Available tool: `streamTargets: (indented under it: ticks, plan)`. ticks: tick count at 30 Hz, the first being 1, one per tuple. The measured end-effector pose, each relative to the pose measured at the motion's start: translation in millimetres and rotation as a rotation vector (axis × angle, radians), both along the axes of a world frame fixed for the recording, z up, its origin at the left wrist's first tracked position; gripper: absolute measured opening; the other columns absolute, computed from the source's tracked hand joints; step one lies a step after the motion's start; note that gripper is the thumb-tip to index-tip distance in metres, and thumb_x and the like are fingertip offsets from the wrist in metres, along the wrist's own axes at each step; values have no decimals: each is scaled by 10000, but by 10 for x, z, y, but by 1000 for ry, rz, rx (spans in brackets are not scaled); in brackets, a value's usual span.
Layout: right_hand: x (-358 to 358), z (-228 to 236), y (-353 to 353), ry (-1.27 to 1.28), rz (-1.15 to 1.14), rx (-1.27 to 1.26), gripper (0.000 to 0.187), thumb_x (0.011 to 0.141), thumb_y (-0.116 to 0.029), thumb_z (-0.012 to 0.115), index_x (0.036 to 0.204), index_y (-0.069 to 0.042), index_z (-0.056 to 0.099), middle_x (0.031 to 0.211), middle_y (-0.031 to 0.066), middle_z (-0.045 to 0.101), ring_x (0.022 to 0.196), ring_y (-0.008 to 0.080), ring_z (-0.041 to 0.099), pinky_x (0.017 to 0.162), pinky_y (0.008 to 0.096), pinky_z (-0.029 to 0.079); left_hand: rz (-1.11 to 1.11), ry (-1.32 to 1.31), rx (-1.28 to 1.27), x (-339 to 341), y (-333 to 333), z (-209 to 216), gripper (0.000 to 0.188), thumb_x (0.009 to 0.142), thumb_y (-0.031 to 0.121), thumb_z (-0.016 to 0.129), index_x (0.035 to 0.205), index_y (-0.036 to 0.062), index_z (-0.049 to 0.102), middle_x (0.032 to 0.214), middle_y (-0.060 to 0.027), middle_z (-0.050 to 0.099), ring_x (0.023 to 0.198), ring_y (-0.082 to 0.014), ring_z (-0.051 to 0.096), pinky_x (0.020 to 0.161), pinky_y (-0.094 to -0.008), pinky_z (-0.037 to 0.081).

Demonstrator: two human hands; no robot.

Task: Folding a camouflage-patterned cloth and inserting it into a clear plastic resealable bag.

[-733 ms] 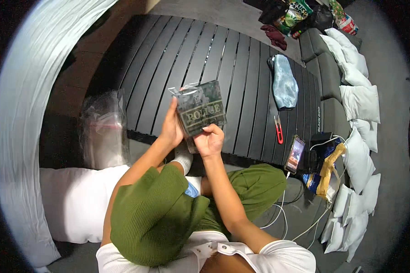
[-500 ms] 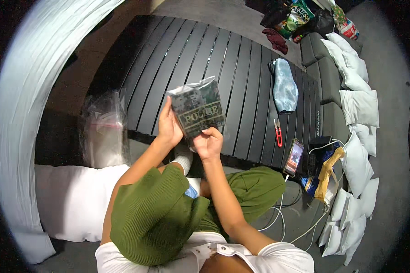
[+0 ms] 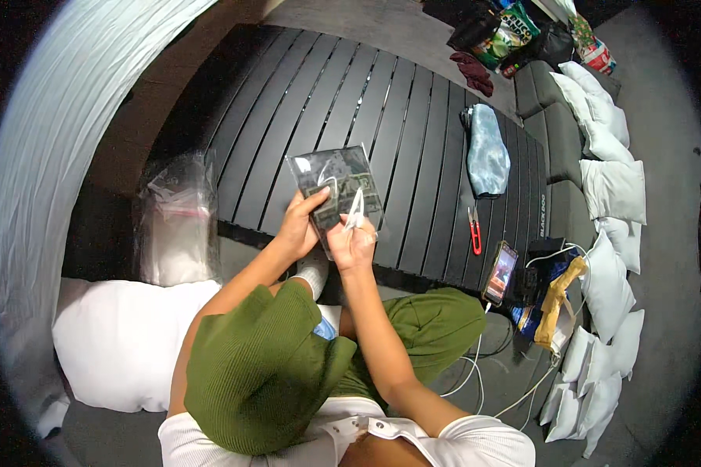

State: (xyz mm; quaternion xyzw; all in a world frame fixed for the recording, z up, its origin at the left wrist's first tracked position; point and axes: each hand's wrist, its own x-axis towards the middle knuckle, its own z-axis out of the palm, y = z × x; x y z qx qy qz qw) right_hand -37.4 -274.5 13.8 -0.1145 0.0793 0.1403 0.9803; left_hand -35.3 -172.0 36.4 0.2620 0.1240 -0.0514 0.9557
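A flat, dark camouflage-patterned item with a lettered band lies inside a clear plastic bag (image 3: 336, 167), held tilted above the near edge of a black slatted table. My left hand (image 3: 297, 224) grips the bag's left side, its thumb across the front and its fingers behind. At the lower right of the bag, my right hand (image 3: 352, 245) is closed with bent fingers on the plastic. Bright white streaks just above those fingers look like glare or creased film; I cannot tell which.
On the black slatted table (image 3: 288, 132) lie a pale blue folded cloth item (image 3: 487, 152) and red-handled thread snips (image 3: 476, 233). A phone (image 3: 500, 272) with a white cable stands at the right edge. Clear bags (image 3: 177, 241) sit left; white pillows (image 3: 614, 191) line the right.
My left thumb has come over the bag's front, and my right fingers have curled in at its lower right. The bag has tipped, and white streaks now show across it.
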Motion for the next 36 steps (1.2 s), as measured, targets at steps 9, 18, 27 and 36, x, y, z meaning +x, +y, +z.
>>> streamTargets:
  ticks: [9,18,27,36]
  plan:
    - [-519,406,-449,-56,316,-119,355,797,7,474,1149,9,433,1177,164,496,1113,281,471,977,424,360,-125,180,-223,13,393,-43,240,831,146,495,991,-18,567,954,-141,623,874,-264,598,852,-398,446]
    - [-97,652,-806,-1009,-338,-1951,747,679,19,646,1338,-64,303,1327,138,399,1213,297,403,1007,423,300,-410,88,-377,88,474,243,305,838,173,472,1045,-39,546,992,-183,613,899,-292,604,855,-426,454]
    - [220,970,-686,-1101,-121,-1586,192,725,-5,664,915,8,636,898,109,650,798,146,621,688,218,478,-659,-278,-690,124,761,-413,487,867,381,457,1143,-17,505,1164,-171,539,1074,-297,520,945,-389,389]
    - [500,515,-922,-232,535,-1233,202,799,-155,632,975,-55,624,734,-57,553,529,17,410,512,171,347,-665,-280,76,93,503,-207,786,813,513,529,1385,83,203,1350,-162,354,1232,-275,369,999,-377,329]
